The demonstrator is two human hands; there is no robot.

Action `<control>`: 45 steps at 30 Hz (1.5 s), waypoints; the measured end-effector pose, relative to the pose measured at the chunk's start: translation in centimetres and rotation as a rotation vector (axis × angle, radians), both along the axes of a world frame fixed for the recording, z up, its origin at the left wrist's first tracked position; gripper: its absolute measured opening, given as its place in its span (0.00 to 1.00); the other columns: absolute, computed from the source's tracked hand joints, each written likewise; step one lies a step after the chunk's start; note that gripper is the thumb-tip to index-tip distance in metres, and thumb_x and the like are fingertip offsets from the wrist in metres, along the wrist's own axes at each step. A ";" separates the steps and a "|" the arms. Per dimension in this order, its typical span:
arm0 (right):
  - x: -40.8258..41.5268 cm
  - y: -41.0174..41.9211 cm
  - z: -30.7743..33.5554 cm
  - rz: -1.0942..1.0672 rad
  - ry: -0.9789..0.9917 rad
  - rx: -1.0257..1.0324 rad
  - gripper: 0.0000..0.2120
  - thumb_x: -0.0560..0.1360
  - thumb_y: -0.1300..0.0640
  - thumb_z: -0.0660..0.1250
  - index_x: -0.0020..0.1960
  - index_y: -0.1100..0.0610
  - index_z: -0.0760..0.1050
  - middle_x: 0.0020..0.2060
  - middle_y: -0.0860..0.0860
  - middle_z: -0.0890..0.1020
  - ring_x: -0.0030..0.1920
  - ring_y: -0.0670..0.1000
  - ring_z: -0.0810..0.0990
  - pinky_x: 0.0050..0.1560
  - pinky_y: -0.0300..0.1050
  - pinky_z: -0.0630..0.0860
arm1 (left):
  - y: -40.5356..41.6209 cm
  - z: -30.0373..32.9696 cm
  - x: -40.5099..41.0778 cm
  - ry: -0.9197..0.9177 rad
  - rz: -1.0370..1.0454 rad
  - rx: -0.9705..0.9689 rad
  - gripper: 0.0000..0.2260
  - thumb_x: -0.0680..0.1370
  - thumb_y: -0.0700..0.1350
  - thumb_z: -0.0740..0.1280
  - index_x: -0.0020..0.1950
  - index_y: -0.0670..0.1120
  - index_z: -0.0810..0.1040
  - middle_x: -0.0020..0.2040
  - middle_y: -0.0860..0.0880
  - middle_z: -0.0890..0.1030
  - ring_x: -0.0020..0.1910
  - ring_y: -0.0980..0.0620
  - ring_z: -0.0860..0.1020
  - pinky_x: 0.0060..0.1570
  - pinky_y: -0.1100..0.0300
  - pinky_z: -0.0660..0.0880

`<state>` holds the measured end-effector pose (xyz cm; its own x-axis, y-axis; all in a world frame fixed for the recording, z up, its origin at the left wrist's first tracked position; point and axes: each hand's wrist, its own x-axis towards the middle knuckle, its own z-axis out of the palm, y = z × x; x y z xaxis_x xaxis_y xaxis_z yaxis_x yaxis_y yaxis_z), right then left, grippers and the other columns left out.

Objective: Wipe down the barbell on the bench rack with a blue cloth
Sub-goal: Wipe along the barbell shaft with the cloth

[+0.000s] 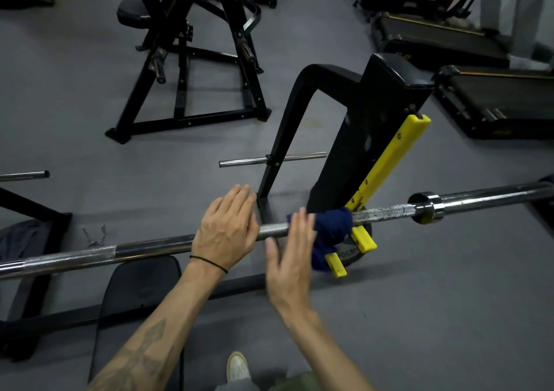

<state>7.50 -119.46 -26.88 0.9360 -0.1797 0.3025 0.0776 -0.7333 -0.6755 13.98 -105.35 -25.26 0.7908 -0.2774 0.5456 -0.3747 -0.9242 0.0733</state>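
A long steel barbell [150,248] runs across the view, resting on the black rack upright with yellow hooks [386,162]. A dark blue cloth [331,231] hangs draped over the bar just left of the hook. My left hand [226,228] lies flat on the bar with fingers straight, left of the cloth. My right hand [292,258] is spread and motion-blurred just in front of the bar; its fingertips reach the cloth's left edge. Neither hand grips anything. The bar's collar [427,206] sits to the right of the cloth.
The black bench pad [141,294] lies under the bar by my left forearm. A spring clip [96,234] lies on the grey floor. A black plate-loaded frame [192,69] stands behind, treadmills [479,96] at right. My shoe [238,366] is at the bottom.
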 end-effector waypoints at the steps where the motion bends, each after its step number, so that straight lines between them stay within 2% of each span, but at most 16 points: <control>1: -0.2 -0.5 0.1 0.114 -0.008 -0.082 0.33 0.86 0.41 0.50 0.82 0.61 0.55 0.83 0.54 0.55 0.83 0.53 0.49 0.82 0.51 0.45 | 0.1 0.1 0.0 -0.006 -0.002 0.001 0.19 0.81 0.46 0.60 0.68 0.39 0.78 0.69 0.40 0.78 0.69 0.43 0.76 0.64 0.47 0.74; 3: 0.7 -5.0 0.0 0.208 -0.073 -0.285 0.29 0.86 0.45 0.53 0.81 0.60 0.59 0.82 0.52 0.59 0.82 0.51 0.53 0.82 0.55 0.49 | 0.2 0.4 0.0 -0.007 -0.008 -0.011 0.19 0.81 0.46 0.60 0.68 0.38 0.78 0.69 0.40 0.78 0.69 0.43 0.77 0.64 0.46 0.75; 4: 1.4 -7.3 -0.1 0.167 -0.078 -0.324 0.28 0.85 0.47 0.53 0.81 0.59 0.60 0.81 0.52 0.61 0.82 0.50 0.54 0.81 0.58 0.50 | 0.2 0.5 0.0 -0.005 -0.010 -0.017 0.19 0.81 0.46 0.60 0.68 0.38 0.78 0.69 0.39 0.78 0.69 0.42 0.77 0.64 0.46 0.75; 6: 1.9 -9.3 -0.1 -0.051 -0.052 -0.212 0.28 0.85 0.47 0.52 0.81 0.60 0.61 0.81 0.52 0.61 0.82 0.49 0.52 0.80 0.62 0.51 | 0.2 0.4 0.1 -0.008 -0.014 -0.009 0.19 0.81 0.46 0.60 0.68 0.38 0.78 0.69 0.39 0.78 0.69 0.42 0.76 0.64 0.46 0.75; 8: 1.3 -5.7 0.0 -0.204 -0.036 -0.038 0.30 0.86 0.44 0.50 0.81 0.62 0.59 0.82 0.54 0.58 0.83 0.51 0.49 0.81 0.60 0.49 | 0.1 0.1 0.0 -0.040 -0.022 0.001 0.18 0.82 0.45 0.60 0.67 0.39 0.79 0.69 0.40 0.78 0.68 0.43 0.77 0.63 0.47 0.74; 11: -0.9 0.3 -0.1 0.046 -0.003 -0.004 0.34 0.86 0.40 0.50 0.82 0.63 0.53 0.83 0.55 0.53 0.83 0.55 0.47 0.82 0.52 0.44 | 0.2 -0.1 0.0 -0.091 -0.070 0.023 0.18 0.83 0.45 0.59 0.66 0.39 0.80 0.68 0.40 0.79 0.67 0.42 0.78 0.61 0.47 0.75; 14: -0.6 -3.5 -0.1 0.269 -0.063 -0.329 0.32 0.85 0.44 0.54 0.83 0.61 0.54 0.83 0.54 0.54 0.83 0.53 0.50 0.82 0.54 0.49 | 0.5 0.2 -0.2 -0.093 -0.116 0.062 0.19 0.84 0.46 0.56 0.66 0.38 0.79 0.68 0.39 0.78 0.67 0.42 0.78 0.60 0.46 0.76; 16: 0.9 -7.5 -0.2 0.147 -0.063 -0.417 0.31 0.85 0.46 0.55 0.83 0.59 0.55 0.83 0.53 0.53 0.83 0.52 0.49 0.81 0.59 0.52 | 0.5 0.4 -0.2 -0.078 -0.117 0.057 0.19 0.83 0.47 0.57 0.66 0.38 0.79 0.68 0.39 0.78 0.67 0.42 0.78 0.62 0.46 0.76; 18: 1.8 -8.8 0.0 -0.090 0.020 -0.272 0.29 0.85 0.45 0.52 0.83 0.57 0.55 0.83 0.52 0.51 0.83 0.52 0.45 0.80 0.64 0.54 | 0.4 0.4 -0.1 -0.068 -0.104 0.055 0.19 0.83 0.47 0.57 0.66 0.38 0.79 0.68 0.39 0.78 0.67 0.42 0.78 0.62 0.46 0.76; 20: 1.6 -6.6 -0.2 -0.168 0.015 -0.195 0.30 0.85 0.44 0.52 0.82 0.57 0.57 0.83 0.53 0.51 0.83 0.55 0.44 0.80 0.65 0.54 | 0.2 0.2 -0.1 -0.066 -0.086 0.049 0.19 0.83 0.47 0.57 0.66 0.38 0.80 0.68 0.39 0.79 0.66 0.42 0.78 0.61 0.46 0.76; 25: 0.3 -2.4 -0.7 0.071 -0.094 -0.279 0.32 0.83 0.46 0.59 0.82 0.60 0.58 0.83 0.54 0.54 0.83 0.58 0.47 0.82 0.57 0.49 | 0.2 0.3 0.1 -0.003 -0.064 0.060 0.20 0.83 0.48 0.57 0.67 0.38 0.79 0.68 0.39 0.79 0.67 0.42 0.78 0.63 0.45 0.76; 31: 0.6 -4.0 -1.1 0.117 -0.118 -0.462 0.35 0.77 0.51 0.66 0.81 0.58 0.60 0.82 0.55 0.58 0.83 0.58 0.50 0.81 0.56 0.51 | -0.1 0.4 -0.1 0.077 0.010 0.069 0.22 0.83 0.49 0.55 0.68 0.38 0.77 0.69 0.39 0.78 0.68 0.42 0.77 0.66 0.45 0.74; 38: 2.7 -6.0 -0.1 0.246 -0.148 -0.546 0.35 0.75 0.55 0.73 0.79 0.54 0.65 0.79 0.53 0.65 0.82 0.58 0.55 0.81 0.58 0.51 | -0.9 0.0 -0.8 0.141 0.106 0.062 0.22 0.83 0.50 0.54 0.69 0.39 0.77 0.69 0.40 0.78 0.69 0.43 0.76 0.67 0.46 0.71; 41: 3.4 -7.0 0.1 0.304 -0.189 -0.413 0.25 0.78 0.58 0.68 0.75 0.54 0.72 0.75 0.51 0.72 0.80 0.56 0.61 0.81 0.57 0.55 | -1.9 -0.2 -1.3 0.141 0.158 0.022 0.21 0.83 0.48 0.54 0.68 0.39 0.78 0.68 0.40 0.79 0.67 0.42 0.77 0.67 0.46 0.71; 43: 3.6 -7.4 0.4 0.286 -0.161 -0.201 0.19 0.81 0.54 0.61 0.70 0.54 0.77 0.73 0.49 0.75 0.78 0.52 0.64 0.81 0.53 0.54 | -3.0 -0.4 -1.8 0.148 0.175 -0.024 0.21 0.84 0.48 0.54 0.67 0.39 0.78 0.68 0.40 0.78 0.68 0.42 0.77 0.67 0.46 0.71; 45: 3.2 -7.9 1.1 0.227 -0.096 0.049 0.18 0.82 0.51 0.59 0.66 0.54 0.80 0.68 0.44 0.78 0.74 0.47 0.70 0.79 0.46 0.57 | -4.1 -0.4 -2.1 0.162 0.164 -0.066 0.21 0.83 0.49 0.54 0.67 0.39 0.79 0.68 0.40 0.78 0.68 0.42 0.76 0.67 0.46 0.71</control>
